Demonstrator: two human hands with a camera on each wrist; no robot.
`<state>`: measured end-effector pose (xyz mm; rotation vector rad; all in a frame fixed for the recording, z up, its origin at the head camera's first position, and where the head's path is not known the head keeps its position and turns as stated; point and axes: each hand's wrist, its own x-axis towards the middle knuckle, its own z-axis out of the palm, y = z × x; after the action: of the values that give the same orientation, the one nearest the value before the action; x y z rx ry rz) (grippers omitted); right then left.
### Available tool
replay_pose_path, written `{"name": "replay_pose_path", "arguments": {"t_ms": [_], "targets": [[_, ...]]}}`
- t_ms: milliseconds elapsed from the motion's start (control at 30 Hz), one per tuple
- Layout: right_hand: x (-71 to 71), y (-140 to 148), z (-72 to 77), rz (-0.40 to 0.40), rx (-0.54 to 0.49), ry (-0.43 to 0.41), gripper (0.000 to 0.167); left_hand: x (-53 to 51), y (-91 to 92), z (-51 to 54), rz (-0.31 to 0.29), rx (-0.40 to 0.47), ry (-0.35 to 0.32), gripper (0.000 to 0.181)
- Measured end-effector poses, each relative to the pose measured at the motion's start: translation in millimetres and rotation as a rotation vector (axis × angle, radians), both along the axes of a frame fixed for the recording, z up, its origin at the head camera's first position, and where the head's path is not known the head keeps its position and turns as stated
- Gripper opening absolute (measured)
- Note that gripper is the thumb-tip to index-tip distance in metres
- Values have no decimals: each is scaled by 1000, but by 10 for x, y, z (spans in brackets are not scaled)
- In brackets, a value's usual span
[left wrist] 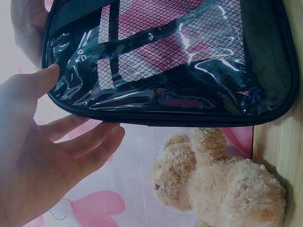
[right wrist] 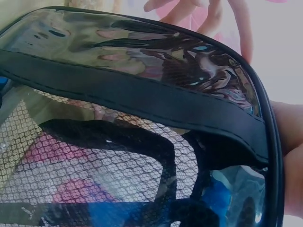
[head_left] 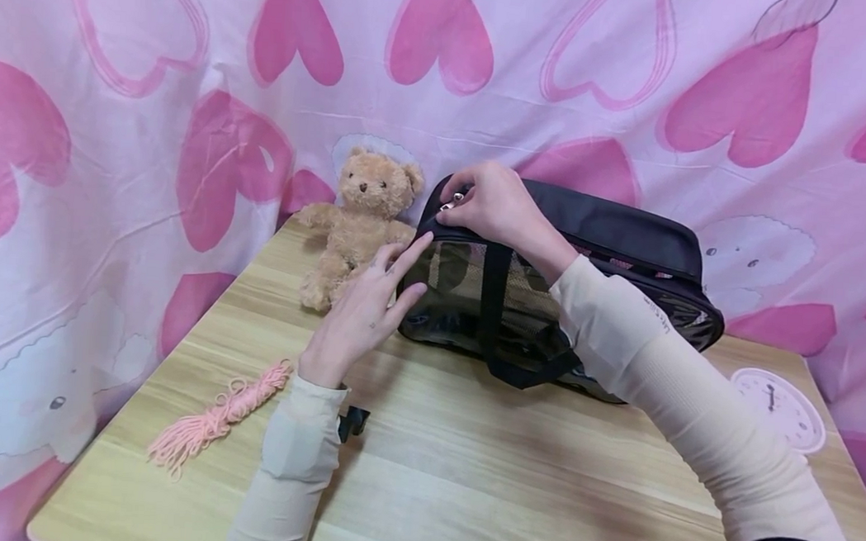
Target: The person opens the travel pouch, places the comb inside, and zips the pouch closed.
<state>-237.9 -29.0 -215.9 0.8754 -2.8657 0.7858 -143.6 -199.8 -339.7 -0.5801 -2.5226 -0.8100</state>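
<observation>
A black carrier bag (head_left: 543, 294) with clear, mesh-backed side panels stands at the back of the table. At its top left corner, my right hand (head_left: 500, 208) pinches a metal zipper pull (head_left: 447, 208) between thumb and fingers. The left hand (head_left: 360, 307) is at the bag's left end, its fingers extended. In the left wrist view, the left thumb (left wrist: 46, 78) touches the bag's piped edge while the other fingers (left wrist: 97, 142) lie along the end side. A dark strap (right wrist: 137, 104) crosses the panel in the right wrist view, where the zipper pull is hidden.
A tan teddy bear (head_left: 366, 208) sits just left of the bag. Pink bundled cord (head_left: 223, 415) lies near the table's left edge. A round white clock (head_left: 778, 407) lies at the right. Behind the wooden table (head_left: 480, 472) hangs a pink heart-patterned cloth (head_left: 442, 114).
</observation>
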Motion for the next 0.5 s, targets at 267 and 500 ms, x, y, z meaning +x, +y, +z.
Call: {"name": "replay_pose_path", "arguments": {"t_ms": [267,500], "targets": [[1,20,-2,-27,-27,30,11,0,3,0,-7,20,-6,58],[5,95,25,-33,-55,42,13,-14,-5,-10,-13,34,-6,58]]}}
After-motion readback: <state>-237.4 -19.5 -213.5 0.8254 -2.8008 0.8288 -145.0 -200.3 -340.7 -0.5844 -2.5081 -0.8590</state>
